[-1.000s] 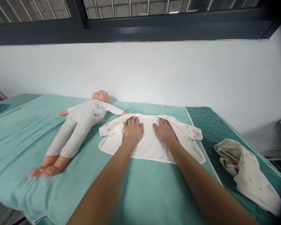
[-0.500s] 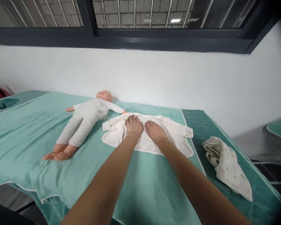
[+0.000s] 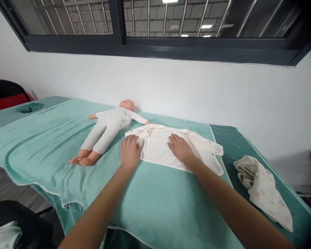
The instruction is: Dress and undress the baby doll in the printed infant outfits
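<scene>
Counted on the surface: one cream cotton baby garment (image 3: 158, 148), one plastic baby doll in a white bodysuit (image 3: 109, 126), one crumpled cream printed cloth (image 3: 261, 190). Two hands in view, both the person's own.

Left hand (image 3: 130, 152) palm down, fingers loosely bent and together, gripping nothing that shows. Fingertips at the garment's left edge, heel on the light teal towel cover (image 3: 54, 145). Right hand (image 3: 180, 148) flat and spread, released, pressed on the garment's right half.

Garment laid open and flat on the teal cover, toward the far edge and right of the surface's middle, one sleeve reaching the cover's right edge.

Doll on its back just left of the garment, head at the far edge, feet toward the near edge. Its outstretched hand at the garment's far left corner; touching or not, cannot tell.

Crumpled cloth well apart, on the darker green cover (image 3: 230, 138) at the right end.
</scene>
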`<state>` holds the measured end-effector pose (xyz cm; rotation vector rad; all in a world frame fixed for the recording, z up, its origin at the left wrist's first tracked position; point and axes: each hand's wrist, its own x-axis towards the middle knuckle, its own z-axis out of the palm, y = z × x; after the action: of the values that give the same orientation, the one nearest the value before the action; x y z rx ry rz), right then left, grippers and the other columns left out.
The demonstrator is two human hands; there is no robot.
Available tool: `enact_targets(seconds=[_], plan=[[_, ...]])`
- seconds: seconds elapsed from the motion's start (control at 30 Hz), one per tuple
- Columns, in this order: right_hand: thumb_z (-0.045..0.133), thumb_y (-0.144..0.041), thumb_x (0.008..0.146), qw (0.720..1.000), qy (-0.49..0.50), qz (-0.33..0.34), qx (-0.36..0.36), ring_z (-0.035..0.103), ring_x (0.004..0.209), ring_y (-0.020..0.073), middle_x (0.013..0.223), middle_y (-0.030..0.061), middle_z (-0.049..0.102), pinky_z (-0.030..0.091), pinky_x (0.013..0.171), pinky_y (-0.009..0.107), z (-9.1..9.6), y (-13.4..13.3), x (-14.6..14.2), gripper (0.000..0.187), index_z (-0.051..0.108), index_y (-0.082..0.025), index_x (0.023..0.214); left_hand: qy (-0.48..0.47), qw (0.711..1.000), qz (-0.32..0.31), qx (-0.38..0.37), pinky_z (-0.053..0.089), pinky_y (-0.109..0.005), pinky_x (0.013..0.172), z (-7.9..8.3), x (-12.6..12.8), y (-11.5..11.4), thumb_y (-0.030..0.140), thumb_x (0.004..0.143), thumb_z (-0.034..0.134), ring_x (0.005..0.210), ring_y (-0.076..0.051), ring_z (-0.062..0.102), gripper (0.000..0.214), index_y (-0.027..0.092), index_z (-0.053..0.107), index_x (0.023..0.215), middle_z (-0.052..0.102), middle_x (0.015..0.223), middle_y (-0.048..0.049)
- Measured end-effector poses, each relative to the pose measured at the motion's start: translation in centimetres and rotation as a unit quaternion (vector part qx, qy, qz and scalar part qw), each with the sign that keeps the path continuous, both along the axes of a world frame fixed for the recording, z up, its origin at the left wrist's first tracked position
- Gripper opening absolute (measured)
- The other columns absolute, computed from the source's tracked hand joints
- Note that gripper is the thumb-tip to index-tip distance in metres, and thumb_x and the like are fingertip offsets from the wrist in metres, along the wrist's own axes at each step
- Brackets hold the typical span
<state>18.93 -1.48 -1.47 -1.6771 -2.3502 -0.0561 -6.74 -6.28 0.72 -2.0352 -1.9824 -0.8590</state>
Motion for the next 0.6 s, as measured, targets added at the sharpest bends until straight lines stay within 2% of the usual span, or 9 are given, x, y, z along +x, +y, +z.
enact_targets(seconds=[0.1,0.2,0.3,0.4,0.5,0.6], plan=[[0.037,-0.028,0.1,0.998,-0.018,0.05,0.042,0.043,0.134,0.0249,0.145,0.0128,0.051,0.032,0.11,0.042,0.9,0.1,-0.9,0.042,0.051,-0.016,0.137,-0.023,0.993,0.11,-0.032,0.043,-0.047,0.099,-0.4,-1.7,-0.2,0.029,0.09,0.049,0.12,-0.034,0.051,0.042,0.013,0.056,0.128,0.06,0.128,-0.0154],[0.041,-0.024,0.097,0.994,0.025,0.103,0.027,0.053,0.122,0.0236,0.132,0.01,0.06,0.039,0.102,0.039,1.9,1.4,-3.2,0.037,0.054,-0.022,0.132,-0.014,0.99,0.13,-0.059,0.044,-0.049,0.093,-0.8,-1.6,0.0,0.028,0.092,0.046,0.114,-0.035,0.054,0.039,0.015,0.056,0.127,0.064,0.119,-0.0149],[0.049,-0.033,0.095,0.977,0.208,0.026,-0.044,0.063,0.104,0.0202,0.122,0.0082,0.066,0.046,0.091,0.032,2.2,3.9,-6.5,0.041,0.049,-0.022,0.134,-0.031,0.994,0.091,-0.042,0.047,-0.043,0.089,-1.1,-1.3,-0.1,0.024,0.095,0.039,0.107,-0.029,0.059,0.032,0.019,0.058,0.121,0.066,0.112,-0.0121],[0.058,-0.04,0.088,0.926,0.362,-0.059,-0.092,0.065,0.097,0.0209,0.11,0.0064,0.07,0.048,0.087,0.033,1.9,6.2,-9.1,0.048,0.05,-0.02,0.13,-0.054,0.998,0.003,0.016,0.049,-0.034,0.081,-1.4,-1.2,-0.7,0.026,0.098,0.038,0.101,-0.022,0.063,0.028,0.021,0.057,0.119,0.065,0.112,-0.0096],[0.065,-0.042,0.081,0.891,0.432,-0.079,-0.113,0.066,0.095,0.0225,0.105,0.0055,0.071,0.048,0.086,0.035,1.5,7.6,-10.0,0.049,0.054,-0.02,0.123,-0.034,0.995,-0.067,0.06,0.049,-0.029,0.075,-1.7,-0.7,-1.3,0.023,0.099,0.039,0.095,-0.018,0.065,0.023,0.022,0.057,0.114,0.066,0.108,-0.0078],[0.066,-0.047,0.078,0.875,0.46,-0.061,-0.14,0.068,0.091,0.0204,0.104,0.0042,0.072,0.051,0.082,0.032,1.1,8.2,-9.7,0.054,0.054,-0.021,0.123,0.013,0.989,-0.119,0.089,0.048,-0.028,0.07,-1.7,0.5,-1.4,0.019,0.098,0.041,0.084,-0.016,0.065,0.021,0.022,0.058,0.109,0.068,0.099,-0.0062]])
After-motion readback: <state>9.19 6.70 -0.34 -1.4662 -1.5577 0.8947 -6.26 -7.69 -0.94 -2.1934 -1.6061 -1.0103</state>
